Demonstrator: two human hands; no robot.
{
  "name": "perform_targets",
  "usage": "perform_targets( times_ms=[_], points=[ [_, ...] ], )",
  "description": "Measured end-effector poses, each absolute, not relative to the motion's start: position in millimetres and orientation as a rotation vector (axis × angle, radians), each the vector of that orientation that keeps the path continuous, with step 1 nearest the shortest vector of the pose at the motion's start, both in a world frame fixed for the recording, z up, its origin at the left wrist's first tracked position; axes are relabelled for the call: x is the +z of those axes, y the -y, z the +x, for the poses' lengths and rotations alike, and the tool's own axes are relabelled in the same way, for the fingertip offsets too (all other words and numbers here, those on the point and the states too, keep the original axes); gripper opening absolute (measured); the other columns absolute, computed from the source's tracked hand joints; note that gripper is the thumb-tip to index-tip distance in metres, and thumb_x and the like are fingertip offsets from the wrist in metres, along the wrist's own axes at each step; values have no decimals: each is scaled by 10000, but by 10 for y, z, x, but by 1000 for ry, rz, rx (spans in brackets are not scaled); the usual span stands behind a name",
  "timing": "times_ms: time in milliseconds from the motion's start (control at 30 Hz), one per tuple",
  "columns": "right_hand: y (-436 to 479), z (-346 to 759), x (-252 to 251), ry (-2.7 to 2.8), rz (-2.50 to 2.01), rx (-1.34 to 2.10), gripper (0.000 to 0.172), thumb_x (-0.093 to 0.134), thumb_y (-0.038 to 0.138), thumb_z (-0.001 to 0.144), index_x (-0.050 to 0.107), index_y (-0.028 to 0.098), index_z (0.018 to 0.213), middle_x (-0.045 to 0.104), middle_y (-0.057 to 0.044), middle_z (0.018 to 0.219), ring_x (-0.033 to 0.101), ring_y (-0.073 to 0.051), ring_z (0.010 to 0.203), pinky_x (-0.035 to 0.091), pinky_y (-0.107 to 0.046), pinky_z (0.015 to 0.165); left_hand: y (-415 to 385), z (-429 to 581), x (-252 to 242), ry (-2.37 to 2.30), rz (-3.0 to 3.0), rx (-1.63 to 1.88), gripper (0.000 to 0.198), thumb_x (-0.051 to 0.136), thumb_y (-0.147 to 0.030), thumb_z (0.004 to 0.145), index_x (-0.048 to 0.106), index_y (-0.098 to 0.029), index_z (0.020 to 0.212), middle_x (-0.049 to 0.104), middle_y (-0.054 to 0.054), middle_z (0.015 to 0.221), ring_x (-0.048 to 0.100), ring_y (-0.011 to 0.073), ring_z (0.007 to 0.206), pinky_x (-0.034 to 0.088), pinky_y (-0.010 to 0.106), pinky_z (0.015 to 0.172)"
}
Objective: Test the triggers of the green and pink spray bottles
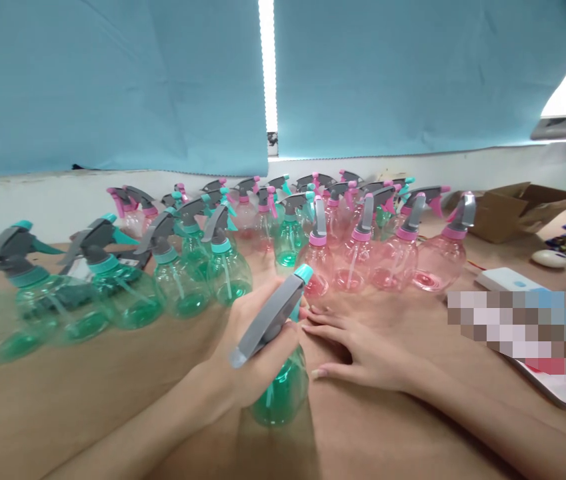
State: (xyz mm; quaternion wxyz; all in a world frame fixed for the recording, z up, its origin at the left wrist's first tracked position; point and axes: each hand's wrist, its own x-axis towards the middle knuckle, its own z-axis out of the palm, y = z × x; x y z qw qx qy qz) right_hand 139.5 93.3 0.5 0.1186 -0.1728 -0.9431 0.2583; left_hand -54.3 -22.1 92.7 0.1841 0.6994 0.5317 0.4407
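My left hand [257,353] is wrapped round the neck of a green spray bottle [283,397] with a grey trigger head and teal nozzle. That bottle is upright at the front middle of the table. Just right of it, my right hand [357,347] rests on the tabletop with fingers spread, holding nothing; its fingertips come close to the bottle. Beyond my hands on the left stands a row of green spray bottles [230,270]. On the right is a row of pink spray bottles [355,263] with grey heads.
Several more pink and green bottles [290,240] crowd the back by the wall. An open cardboard box [507,213], a white mouse [550,259] and a white box-like object [510,279] lie at right. Blue sheets [413,73] hang behind the wooden table [173,380].
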Motion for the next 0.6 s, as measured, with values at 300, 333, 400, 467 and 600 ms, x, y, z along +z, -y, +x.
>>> perform_targets(
  times_ms=[300,333,400,467,600],
  points=[
    [-940,1402,13,2736,-470,742,693,586,606,854,440,270,1442,396,-102,1516,335,-326,1405,313,-537,1125,203,-514,890,-1484,1921,1363,112,483,-175,837,513,-214,937,518,-19,791,545,131,670,460,249,587],
    [-934,1398,13,2742,-483,726,666,569,598,870,451,269,1436,398,-102,1515,336,-325,1404,315,-537,1124,202,-504,882,-1492,1903,1379,116,495,-176,837,506,-219,944,516,-21,797,538,124,658,468,243,586],
    [-921,1387,6,2733,-545,671,605,537,572,901,478,267,1420,394,-102,1518,341,-325,1402,316,-538,1124,203,-485,869,-1515,1884,1376,135,521,-173,828,506,-224,953,527,-25,796,517,108,609,471,230,560],
    [-911,1374,-13,2690,-613,613,560,528,549,915,511,263,1397,399,-106,1515,350,-329,1397,321,-544,1120,205,-472,861,-1530,1870,1360,179,542,-175,814,517,-224,985,546,-24,790,523,106,592,472,220,530],
    [-919,1362,-60,2658,-644,569,554,507,549,925,548,214,1364,409,-134,1505,364,-325,1390,335,-544,1114,199,-469,860,-1534,1840,1343,228,558,-193,808,531,-228,1032,575,-13,786,593,141,680,496,213,530]
  ],
)
